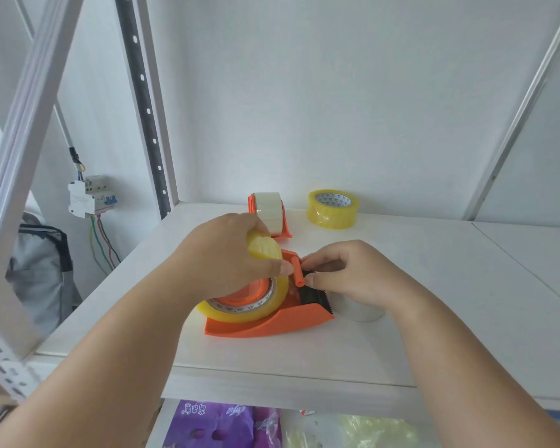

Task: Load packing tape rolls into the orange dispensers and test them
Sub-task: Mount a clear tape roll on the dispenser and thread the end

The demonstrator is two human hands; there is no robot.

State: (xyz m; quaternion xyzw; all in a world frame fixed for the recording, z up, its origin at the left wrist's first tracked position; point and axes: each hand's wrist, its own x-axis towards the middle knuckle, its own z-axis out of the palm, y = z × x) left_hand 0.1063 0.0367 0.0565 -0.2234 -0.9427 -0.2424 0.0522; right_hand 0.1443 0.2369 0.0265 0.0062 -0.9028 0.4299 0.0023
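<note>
An orange dispenser (pixel 285 321) lies on the white shelf (pixel 401 286) with a yellowish tape roll (pixel 240 310) seated on its hub. My left hand (pixel 220 257) grips the top of that roll. My right hand (pixel 353 270) pinches the tape end at the dispenser's small orange roller (pixel 296 271), just behind the black toothed blade (pixel 317 295). A clear tape roll (pixel 358 310) sits partly hidden under my right hand. A second orange dispenser (pixel 269 215) loaded with whitish tape stands further back. A loose yellow roll (pixel 333 208) lies flat to its right.
The shelf's front edge (pixel 272 379) runs below the dispenser, with purple packets (pixel 214 425) and clear bags on the level underneath. A perforated upright post (pixel 149 124) stands at the back left. A breaker box with wires (pixel 91 195) hangs on the left wall.
</note>
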